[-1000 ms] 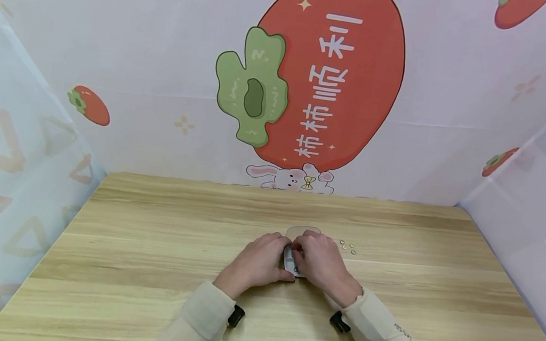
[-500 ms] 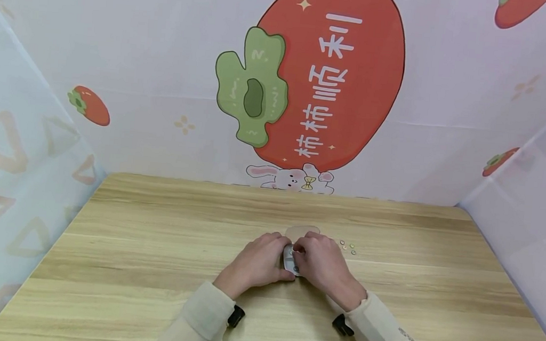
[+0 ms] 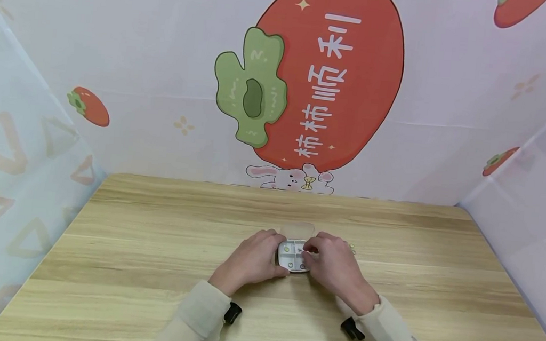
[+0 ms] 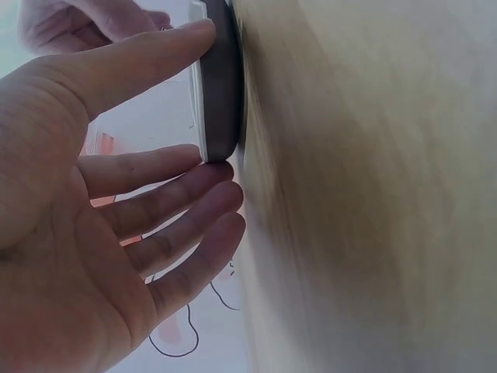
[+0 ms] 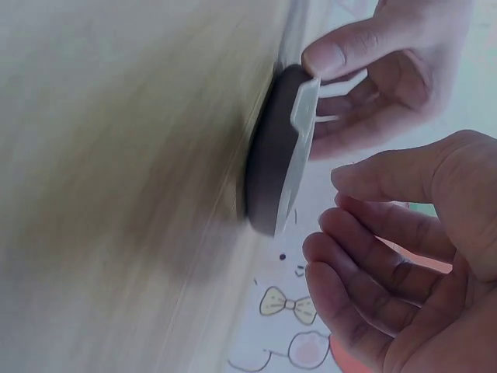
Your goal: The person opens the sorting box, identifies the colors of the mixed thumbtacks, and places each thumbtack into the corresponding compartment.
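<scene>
A small compartment box [image 3: 282, 262], white inside and dark outside [image 4: 223, 93], rests on the table with its clear lid [image 3: 297, 229] folded back. Tiny round pieces lie in its compartments, one of them a yellowish piece [image 3: 286, 249] at the upper left. My left hand [image 3: 253, 255] grips the box's left side, thumb at the near edge and index finger at the far one. Over the right compartments hovers my right hand [image 3: 335, 265]. In the right wrist view its loosely bent fingers [image 5: 342, 303] are apart from the box, with nothing visible between thumb and index finger.
More tiny round pieces [image 3: 352, 246] lie on the wooden table [image 3: 177, 227] just right of my right hand, partly hidden by it. A white printed backdrop [image 3: 159, 145] stands along the far edge, with cloth walls at both sides.
My right hand has moved right, away from the box's left half, uncovering more compartments and the pieces inside. My left hand and the box have shifted slightly left.
</scene>
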### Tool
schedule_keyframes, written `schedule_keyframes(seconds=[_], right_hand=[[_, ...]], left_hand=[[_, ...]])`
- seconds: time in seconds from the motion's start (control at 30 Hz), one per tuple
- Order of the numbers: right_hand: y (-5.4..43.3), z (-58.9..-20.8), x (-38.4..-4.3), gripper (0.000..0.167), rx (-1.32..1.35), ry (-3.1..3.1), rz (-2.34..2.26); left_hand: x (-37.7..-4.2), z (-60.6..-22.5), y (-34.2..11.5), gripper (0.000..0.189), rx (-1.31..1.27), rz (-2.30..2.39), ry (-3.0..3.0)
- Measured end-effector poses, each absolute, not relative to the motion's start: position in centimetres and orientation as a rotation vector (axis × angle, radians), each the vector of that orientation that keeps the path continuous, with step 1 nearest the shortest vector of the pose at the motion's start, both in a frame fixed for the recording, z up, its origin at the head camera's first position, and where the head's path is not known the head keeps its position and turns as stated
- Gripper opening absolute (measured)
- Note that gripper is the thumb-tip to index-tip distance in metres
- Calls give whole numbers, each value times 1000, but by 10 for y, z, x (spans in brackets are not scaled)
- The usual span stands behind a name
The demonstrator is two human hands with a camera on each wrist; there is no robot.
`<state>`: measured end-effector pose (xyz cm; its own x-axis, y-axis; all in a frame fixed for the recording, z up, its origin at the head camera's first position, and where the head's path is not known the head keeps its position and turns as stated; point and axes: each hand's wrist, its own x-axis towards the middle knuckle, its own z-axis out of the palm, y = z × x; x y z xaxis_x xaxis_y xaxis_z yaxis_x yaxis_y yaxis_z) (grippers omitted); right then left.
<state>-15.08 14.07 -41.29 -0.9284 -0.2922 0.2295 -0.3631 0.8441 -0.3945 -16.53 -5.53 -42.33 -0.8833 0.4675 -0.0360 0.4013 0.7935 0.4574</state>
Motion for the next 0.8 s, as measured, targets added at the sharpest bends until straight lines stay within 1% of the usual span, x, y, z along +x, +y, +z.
schedule_keyframes(seconds=[0.8], right_hand=[[178,-411,-159,5,447,-2833,710]], left_hand=[[-171,-422,-65,61,676,714,2832]])
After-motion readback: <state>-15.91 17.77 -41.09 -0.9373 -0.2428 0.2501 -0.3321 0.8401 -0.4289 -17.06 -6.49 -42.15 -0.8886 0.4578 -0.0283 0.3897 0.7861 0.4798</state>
